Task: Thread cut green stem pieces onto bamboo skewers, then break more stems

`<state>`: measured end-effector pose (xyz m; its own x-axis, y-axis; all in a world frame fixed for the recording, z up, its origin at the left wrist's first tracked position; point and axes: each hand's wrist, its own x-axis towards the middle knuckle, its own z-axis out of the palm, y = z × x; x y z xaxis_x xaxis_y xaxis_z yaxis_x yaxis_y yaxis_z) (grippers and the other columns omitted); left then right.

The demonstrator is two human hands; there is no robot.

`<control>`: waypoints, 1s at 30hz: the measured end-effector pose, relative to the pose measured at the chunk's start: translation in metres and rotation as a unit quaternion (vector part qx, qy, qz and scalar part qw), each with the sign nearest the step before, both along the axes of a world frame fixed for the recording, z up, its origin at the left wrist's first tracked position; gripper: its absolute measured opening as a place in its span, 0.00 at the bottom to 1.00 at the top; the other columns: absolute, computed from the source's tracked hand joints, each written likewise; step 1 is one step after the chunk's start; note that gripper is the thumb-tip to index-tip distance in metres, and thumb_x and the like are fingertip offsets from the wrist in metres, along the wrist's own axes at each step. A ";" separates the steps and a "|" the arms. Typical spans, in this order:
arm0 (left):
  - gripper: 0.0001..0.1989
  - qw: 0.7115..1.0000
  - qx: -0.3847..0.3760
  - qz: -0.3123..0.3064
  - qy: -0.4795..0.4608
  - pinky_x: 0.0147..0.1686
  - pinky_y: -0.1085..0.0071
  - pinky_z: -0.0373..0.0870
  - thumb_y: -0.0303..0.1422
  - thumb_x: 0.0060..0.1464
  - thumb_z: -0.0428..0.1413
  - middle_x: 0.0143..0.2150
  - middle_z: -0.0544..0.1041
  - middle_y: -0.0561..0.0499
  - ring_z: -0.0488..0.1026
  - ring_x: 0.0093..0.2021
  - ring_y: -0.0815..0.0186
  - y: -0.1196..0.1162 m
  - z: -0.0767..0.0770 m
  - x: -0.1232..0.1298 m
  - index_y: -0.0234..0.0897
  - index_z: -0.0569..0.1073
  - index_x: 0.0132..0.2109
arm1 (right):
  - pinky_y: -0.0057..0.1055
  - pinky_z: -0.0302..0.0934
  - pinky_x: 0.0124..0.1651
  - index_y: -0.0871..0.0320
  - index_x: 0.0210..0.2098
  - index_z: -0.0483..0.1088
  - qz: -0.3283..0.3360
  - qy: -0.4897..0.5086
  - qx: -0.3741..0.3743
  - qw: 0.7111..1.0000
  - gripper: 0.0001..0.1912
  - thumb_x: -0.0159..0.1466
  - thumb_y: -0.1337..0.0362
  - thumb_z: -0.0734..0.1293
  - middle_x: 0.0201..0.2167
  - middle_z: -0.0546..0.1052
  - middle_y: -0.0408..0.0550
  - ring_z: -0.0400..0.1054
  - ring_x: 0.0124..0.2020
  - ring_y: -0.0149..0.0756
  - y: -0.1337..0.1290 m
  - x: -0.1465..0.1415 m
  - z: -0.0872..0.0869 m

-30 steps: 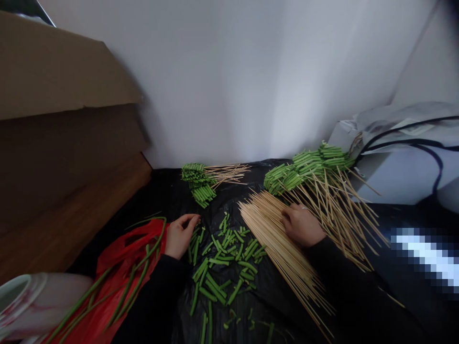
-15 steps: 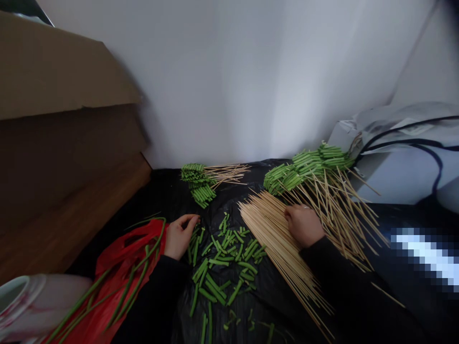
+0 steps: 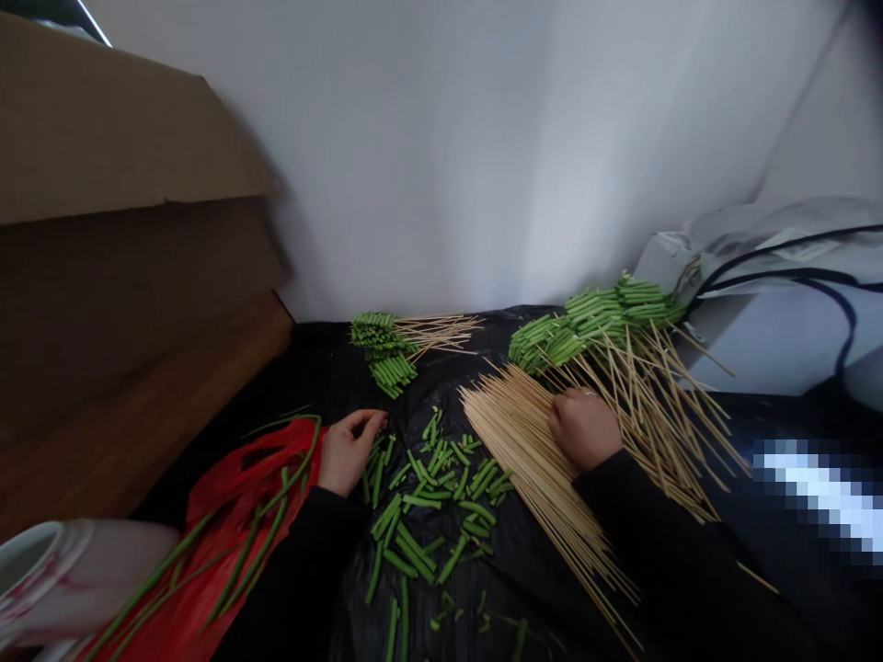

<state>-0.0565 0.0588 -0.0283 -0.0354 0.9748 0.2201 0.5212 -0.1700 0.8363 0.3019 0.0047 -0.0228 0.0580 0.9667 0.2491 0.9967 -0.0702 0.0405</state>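
Watching remotely, I saw the right hand curled on sticks pointing to the sheet's far edge, the left hand pinched beside green pieces, grips unclear; hasty pulling risked scattering sticks.

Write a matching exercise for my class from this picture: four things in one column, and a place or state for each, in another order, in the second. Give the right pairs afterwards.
Column one
1. Right hand
2. Red bag
3. Left hand
4. Loose green pieces

Column two
A. Scattered on the black sheet
B. Thumb and fingertips drawn together beside the bag
C. At the bare sticks
D. Long green stems lie across it

Right pairs
1-C, 2-D, 3-B, 4-A
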 end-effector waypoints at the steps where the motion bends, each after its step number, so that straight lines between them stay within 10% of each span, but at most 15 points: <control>1: 0.18 1.000 0.002 0.000 0.003 0.40 0.66 0.68 0.46 0.52 0.56 0.35 0.81 0.45 0.76 0.38 0.58 0.000 0.000 0.000 0.34 0.78 0.37 | 0.33 0.52 0.40 0.61 0.29 0.71 -0.003 0.002 0.002 1.000 0.09 0.61 0.66 0.60 0.33 0.74 0.55 0.65 0.39 0.41 -0.001 0.000 0.000; 30: 0.18 1.000 0.008 0.001 0.020 0.39 0.67 0.68 0.46 0.51 0.55 0.35 0.81 0.46 0.77 0.38 0.58 -0.003 0.003 0.001 0.34 0.78 0.37 | 0.36 0.51 0.39 0.63 0.31 0.74 0.018 -0.021 0.004 1.000 0.11 0.61 0.67 0.60 0.34 0.71 0.57 0.62 0.42 0.44 0.002 -0.002 0.004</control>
